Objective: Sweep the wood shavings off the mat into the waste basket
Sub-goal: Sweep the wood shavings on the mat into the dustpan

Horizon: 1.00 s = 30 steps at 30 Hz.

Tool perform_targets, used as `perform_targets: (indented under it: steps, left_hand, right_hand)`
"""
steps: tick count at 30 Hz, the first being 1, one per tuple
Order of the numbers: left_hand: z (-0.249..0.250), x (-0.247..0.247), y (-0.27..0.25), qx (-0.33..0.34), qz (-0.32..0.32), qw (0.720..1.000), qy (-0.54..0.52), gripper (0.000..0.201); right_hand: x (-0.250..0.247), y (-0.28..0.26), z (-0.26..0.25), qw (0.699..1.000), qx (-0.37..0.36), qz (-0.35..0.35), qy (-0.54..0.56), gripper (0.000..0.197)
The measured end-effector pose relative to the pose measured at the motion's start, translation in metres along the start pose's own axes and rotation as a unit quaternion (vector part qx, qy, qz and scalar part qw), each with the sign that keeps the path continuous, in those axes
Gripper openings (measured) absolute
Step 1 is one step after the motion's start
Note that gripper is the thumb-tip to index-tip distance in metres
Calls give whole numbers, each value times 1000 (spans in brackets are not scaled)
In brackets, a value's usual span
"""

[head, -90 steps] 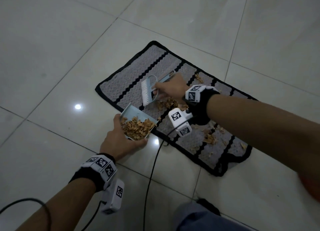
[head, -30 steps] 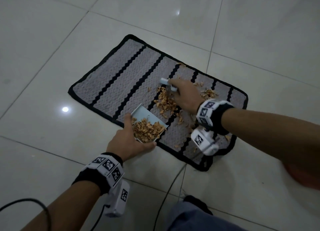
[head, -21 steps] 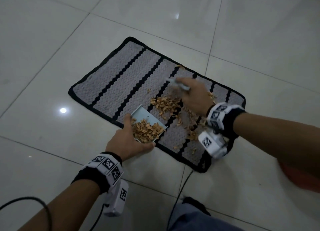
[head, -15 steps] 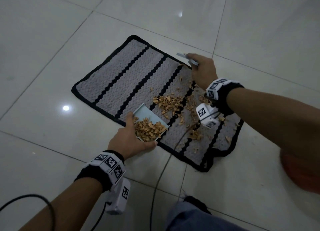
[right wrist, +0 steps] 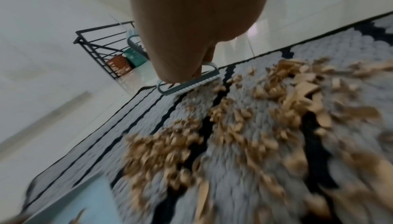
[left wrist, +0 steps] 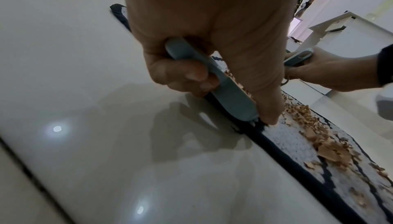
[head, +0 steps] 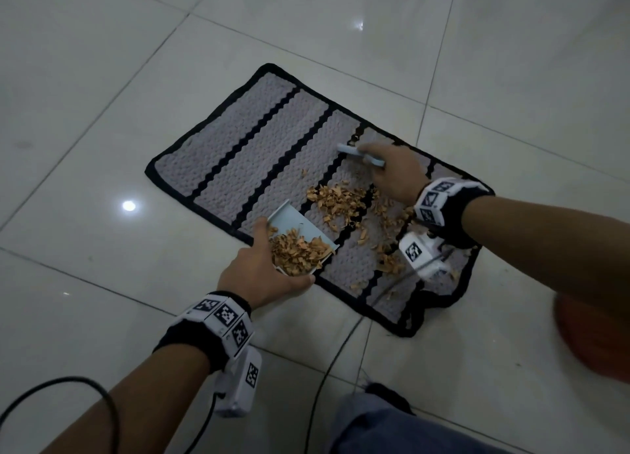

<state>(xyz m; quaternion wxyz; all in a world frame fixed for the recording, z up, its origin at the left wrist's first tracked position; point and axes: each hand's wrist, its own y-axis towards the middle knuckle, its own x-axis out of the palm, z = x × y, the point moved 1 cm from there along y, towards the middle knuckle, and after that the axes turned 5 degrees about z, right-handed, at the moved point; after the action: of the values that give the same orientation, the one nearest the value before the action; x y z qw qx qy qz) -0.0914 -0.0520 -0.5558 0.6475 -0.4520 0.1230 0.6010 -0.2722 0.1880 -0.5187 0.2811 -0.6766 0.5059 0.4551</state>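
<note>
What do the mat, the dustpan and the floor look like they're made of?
Mat: woven or knitted fabric, going by its nubbly grey surface with black stripes and border. Dustpan: probably plastic, smooth, matte pale blue, thin-walled. Floor: glazed tile, glossy enough to mirror a light, with grout lines.

Head view looks down from above me at the mat point(head: 272, 153) and both my wrists. Left wrist view sits low at the mat's near edge point(left wrist: 297, 168). Right wrist view skims the shavings point(right wrist: 244, 135). All 3 share the mat.
</note>
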Motion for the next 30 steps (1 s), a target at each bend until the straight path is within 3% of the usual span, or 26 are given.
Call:
perform_targets:
  steps: [5, 12, 17, 23, 27, 30]
  left_hand:
    - [0, 0, 0, 1, -4, 1000, -5, 128]
    - [-2, -2, 1, -1, -8, 1000, 6, 130]
    - [-4, -2, 1, 6, -2, 1000, -3, 131]
    - [-4, -2, 2, 4, 0, 1000, -7, 128]
    - [-1, 0, 3, 5, -3, 1000, -1, 129]
    - [-1, 1, 3, 4, -3, 1000, 2, 131]
  right_hand:
    - [5, -36, -23, 999, -42, -22, 18, 33]
    - [-10, 4, -27, 995, -41, 91, 6, 24]
    - [0, 30, -13, 998, 0, 6, -59, 35]
    - [10, -34, -35, 991, -117, -30, -61, 36]
    - [3, -58, -28, 989, -144, 26, -10, 33]
    - [-9, -43, -7, 992, -68, 110, -1, 31]
